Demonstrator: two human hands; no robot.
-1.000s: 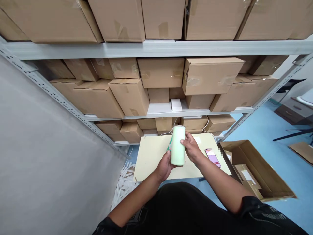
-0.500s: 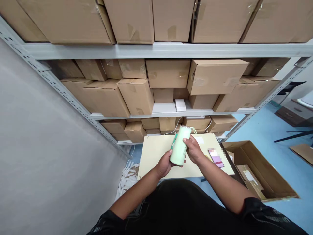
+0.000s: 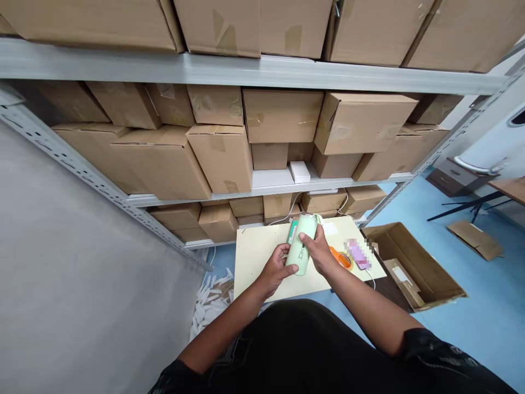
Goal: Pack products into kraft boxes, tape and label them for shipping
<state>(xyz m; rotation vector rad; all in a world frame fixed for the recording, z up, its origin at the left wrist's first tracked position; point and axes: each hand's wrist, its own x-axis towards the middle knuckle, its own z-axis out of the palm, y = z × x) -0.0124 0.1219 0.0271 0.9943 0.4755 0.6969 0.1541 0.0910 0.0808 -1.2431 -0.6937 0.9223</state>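
Boxes (image 3: 221, 161) crowd shelves (image 3: 262, 71) beyond the table (image 3: 252, 262); left hand (image 3: 274, 272) and right hand (image 3: 321, 251) grip a bottle (image 3: 302, 264) near an orange object (image 3: 341, 258).

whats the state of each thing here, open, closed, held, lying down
green bottle, tilted, held, cap state unclear
left hand, closed around its lower part
right hand, gripping it higher up
large carton, open, smaller boxes inside
shelf boxes, look closed, some stacked
phone, lying on the table, display obscured

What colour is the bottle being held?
The bottle is pale green with dark lettering, best seen in head view.
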